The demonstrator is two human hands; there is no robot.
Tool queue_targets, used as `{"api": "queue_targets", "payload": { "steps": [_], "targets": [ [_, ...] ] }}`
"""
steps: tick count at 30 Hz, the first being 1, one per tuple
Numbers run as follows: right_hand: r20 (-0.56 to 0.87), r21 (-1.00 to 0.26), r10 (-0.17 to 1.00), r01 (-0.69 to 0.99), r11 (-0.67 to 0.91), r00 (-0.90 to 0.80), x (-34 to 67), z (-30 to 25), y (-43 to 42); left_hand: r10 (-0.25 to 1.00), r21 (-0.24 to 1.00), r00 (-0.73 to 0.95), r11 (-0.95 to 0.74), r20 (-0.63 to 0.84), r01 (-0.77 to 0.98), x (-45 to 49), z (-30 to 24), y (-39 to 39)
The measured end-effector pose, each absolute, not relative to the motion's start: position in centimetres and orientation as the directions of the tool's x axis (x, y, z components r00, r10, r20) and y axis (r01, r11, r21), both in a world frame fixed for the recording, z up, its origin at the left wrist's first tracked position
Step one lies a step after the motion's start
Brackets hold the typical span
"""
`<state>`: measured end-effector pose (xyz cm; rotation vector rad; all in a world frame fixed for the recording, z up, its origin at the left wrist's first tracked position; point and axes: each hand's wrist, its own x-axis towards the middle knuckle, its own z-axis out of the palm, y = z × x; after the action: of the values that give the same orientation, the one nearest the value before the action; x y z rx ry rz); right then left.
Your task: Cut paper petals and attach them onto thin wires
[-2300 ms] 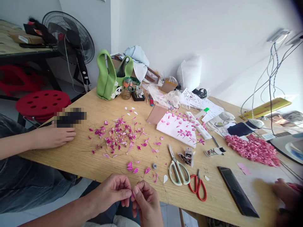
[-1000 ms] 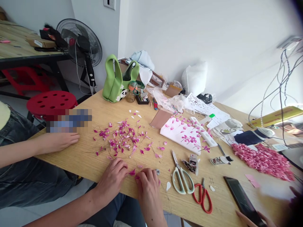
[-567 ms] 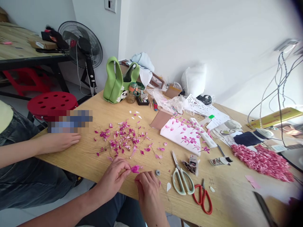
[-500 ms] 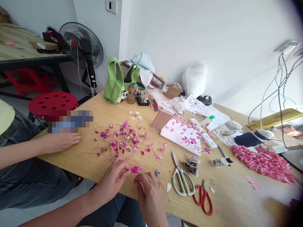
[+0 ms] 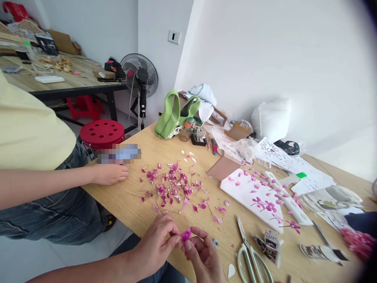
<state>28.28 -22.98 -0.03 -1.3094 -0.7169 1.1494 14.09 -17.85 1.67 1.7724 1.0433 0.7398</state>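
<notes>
Between my two hands, just above the table's near edge, is a small magenta flower (image 5: 185,236). My left hand (image 5: 161,244) pinches at its left side, thumb and forefinger pressed together. The fingertips of my right hand (image 5: 203,251) close on the flower from the right. Beyond my hands lies a loose heap of magenta petals and thin wire stems (image 5: 173,184), with small pearl-like beads among them. A small grey spool (image 5: 216,243) sits just right of my right hand. White-handled scissors (image 5: 247,251) lie farther right, beside a white petal-shaped piece (image 5: 231,271).
A co-worker's hand (image 5: 110,173) rests on the table's left edge. A white board (image 5: 244,196) bears pink flowers. Behind stand a green bag (image 5: 172,118), a jar (image 5: 187,129) and a small black tray (image 5: 199,138). A red stool (image 5: 102,131) and a fan (image 5: 141,74) are at left.
My view has swung left. My right hand has turned and come up to the flower, its fingers now on it; before, it was apart at the right, palm down.
</notes>
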Motion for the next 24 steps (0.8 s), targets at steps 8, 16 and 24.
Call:
{"api": "queue_targets", "payload": {
  "steps": [8, 16, 24],
  "targets": [
    [-0.198, -0.959, 0.92, -0.261, -0.11, 0.339, 28.2, -0.4, -22.9, 0.814, 0.986, 0.558, 0.111, -0.162, 0.124, 13.8, 2.0, -17.5],
    [-0.198, -0.956, 0.924, -0.273, -0.109, 0.326, 28.0, -1.3, -22.9, 0.802, 0.969, 0.547, 0.229, -0.239, 0.087, 13.7, 1.9, -17.3],
    [-0.191, -0.949, 0.963, -0.286, -0.132, 0.19, 28.6, -1.2, -23.4, 0.79, 0.968, 0.562, 0.231, -0.244, 0.095, 13.5, 2.1, -17.4]
  ]
}}
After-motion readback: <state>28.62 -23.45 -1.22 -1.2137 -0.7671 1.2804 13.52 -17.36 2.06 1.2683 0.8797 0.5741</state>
